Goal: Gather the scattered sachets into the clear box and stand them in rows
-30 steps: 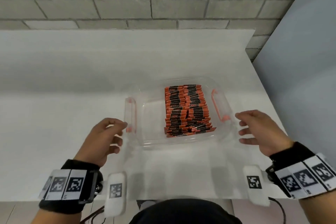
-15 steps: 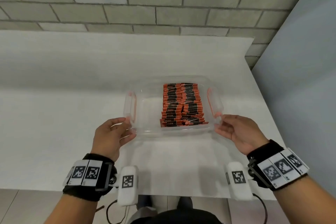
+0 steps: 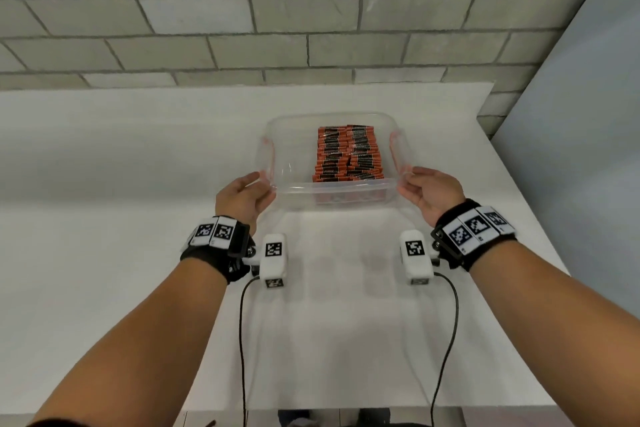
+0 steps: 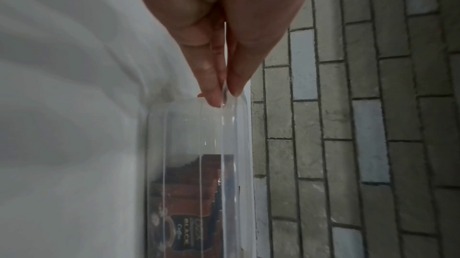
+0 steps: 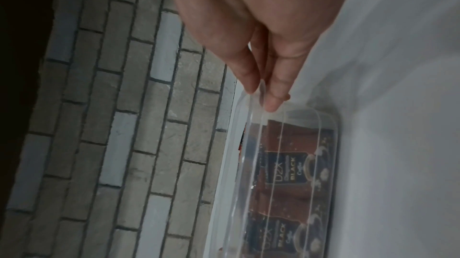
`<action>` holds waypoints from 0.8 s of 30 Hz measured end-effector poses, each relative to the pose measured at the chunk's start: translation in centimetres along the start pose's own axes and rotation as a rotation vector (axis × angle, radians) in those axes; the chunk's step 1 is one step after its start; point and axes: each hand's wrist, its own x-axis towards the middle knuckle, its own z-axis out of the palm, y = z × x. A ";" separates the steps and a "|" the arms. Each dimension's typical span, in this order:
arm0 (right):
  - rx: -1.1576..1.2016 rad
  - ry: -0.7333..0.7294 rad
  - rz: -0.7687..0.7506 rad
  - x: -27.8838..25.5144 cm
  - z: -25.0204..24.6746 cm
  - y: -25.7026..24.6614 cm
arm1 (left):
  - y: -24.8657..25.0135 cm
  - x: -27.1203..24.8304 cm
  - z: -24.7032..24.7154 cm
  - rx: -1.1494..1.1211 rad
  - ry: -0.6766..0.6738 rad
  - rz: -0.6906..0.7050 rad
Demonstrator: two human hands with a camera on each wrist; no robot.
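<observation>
The clear box (image 3: 332, 188) with orange side latches stands on the white table, right of centre. Orange-and-black sachets (image 3: 348, 154) stand on edge in two rows that fill its right half, and its left half is bare. My left hand (image 3: 265, 185) pinches the rim at the near left corner between thumb and fingers. The left wrist view shows that left hand (image 4: 224, 93) on the box (image 4: 199, 134), with sachets (image 4: 189, 213) behind the wall. My right hand (image 3: 407, 182) pinches the near right corner. The right wrist view shows the right hand (image 5: 261, 95), box (image 5: 248, 164) and sachets (image 5: 291, 168).
A grey brick wall (image 3: 311, 28) runs behind the table (image 3: 121, 201). A pale grey panel (image 3: 571, 114) stands at the right, close to the table's right edge. No loose sachets show on the tabletop.
Both hands came in from beside the box and took hold of its near corners. My arms are now stretched out, and the box sits farther from me.
</observation>
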 end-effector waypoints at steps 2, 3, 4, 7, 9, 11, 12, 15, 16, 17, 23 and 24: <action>0.022 0.026 -0.006 1.4 0.9 -0.4 | 0.5 1.6 0.8 0.040 0.005 0.005; 0.022 0.041 -0.004 2.1 1.4 -0.7 | 0.8 2.4 1.2 0.058 0.011 0.005; 0.013 0.055 0.001 2.7 1.8 -1.0 | 1.0 3.1 1.6 0.069 0.013 0.003; -0.027 0.100 0.016 4.3 2.9 -1.9 | 1.7 5.2 2.6 0.090 0.011 -0.015; -0.050 0.120 0.024 5.3 3.6 -2.4 | 2.0 6.6 3.2 0.112 0.012 -0.030; -0.054 0.125 0.029 6.1 4.1 -2.8 | 2.4 7.7 3.8 0.124 0.016 -0.040; -0.053 0.124 0.026 6.5 4.3 -3.0 | 2.5 8.2 4.1 0.123 0.018 -0.043; -0.048 0.093 0.014 7.4 4.6 -3.5 | 2.9 9.5 4.6 0.123 0.034 -0.058; -0.048 0.085 0.010 7.6 4.6 -3.6 | 2.9 9.6 4.6 0.121 0.037 -0.060; -0.052 0.083 0.007 7.6 4.5 -3.6 | 2.9 9.7 4.5 0.126 0.035 -0.063; -0.094 0.051 0.003 7.4 4.4 -3.7 | 2.7 9.5 4.5 0.118 0.029 -0.057; -0.107 0.037 0.001 7.4 4.4 -3.7 | 2.7 9.6 4.5 0.131 0.015 -0.058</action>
